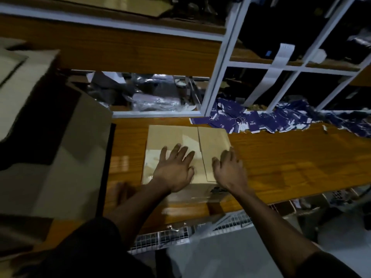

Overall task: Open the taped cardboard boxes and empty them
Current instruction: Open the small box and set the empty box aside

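**Both hands flat on a closed box**

Wooden planks make up the bench, dimly lit, with a white metal shelf frame rising along its far edge. Near the middle of the bench lies a small cardboard box, its top flaps closed with a seam running near to far. Glossy tape shows on its left part and down its near face.

On the box top rests the left hand, fingers spread and straight, palm down just left of the seam. The right hand lies palm down on the box's right flap, fingers relaxed and reaching over the right edge — neither hand pinches anything.

Far right of the box, a heap of dark blue printed tags spills along the bench under the shelf frame. At the left stands a large cardboard box, blurred. Crumpled plastic bags fill the shelf opening beyond the small box.
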`<state>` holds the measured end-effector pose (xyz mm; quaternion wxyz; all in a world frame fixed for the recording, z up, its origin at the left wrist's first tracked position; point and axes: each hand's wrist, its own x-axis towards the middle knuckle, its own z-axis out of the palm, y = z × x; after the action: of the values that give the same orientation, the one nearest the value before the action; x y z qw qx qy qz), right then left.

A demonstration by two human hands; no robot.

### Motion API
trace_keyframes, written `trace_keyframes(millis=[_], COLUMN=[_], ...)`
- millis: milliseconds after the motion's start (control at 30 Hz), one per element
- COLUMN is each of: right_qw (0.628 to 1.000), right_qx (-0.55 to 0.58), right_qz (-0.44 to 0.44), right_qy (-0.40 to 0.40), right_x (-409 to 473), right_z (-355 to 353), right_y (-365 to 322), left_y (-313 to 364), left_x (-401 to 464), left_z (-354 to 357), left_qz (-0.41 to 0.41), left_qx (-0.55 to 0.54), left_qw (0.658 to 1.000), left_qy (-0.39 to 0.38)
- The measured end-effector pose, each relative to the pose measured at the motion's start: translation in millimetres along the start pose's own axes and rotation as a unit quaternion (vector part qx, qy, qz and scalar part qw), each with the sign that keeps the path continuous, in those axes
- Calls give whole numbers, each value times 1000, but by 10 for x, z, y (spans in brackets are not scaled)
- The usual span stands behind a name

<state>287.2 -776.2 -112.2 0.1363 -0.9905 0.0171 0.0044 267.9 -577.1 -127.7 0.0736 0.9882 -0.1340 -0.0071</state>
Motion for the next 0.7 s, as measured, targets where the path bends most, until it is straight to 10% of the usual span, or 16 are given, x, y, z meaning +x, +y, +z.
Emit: trace_keyframes(millis=[267,700], right_qw=[989,938], right_qx=[-89,52], right_qz=[-118,-106], right_qy=[-16,326], right_x=[-491,-469], right_z=[147,-577], right_y=[-92,161], left_y=[377,423], left_x=[-148,-211], left_z=[-9,-61], left_qz=[-127,-165], left_qx=[12,-27], left_qw=[992,986], left_qy=[26,4])
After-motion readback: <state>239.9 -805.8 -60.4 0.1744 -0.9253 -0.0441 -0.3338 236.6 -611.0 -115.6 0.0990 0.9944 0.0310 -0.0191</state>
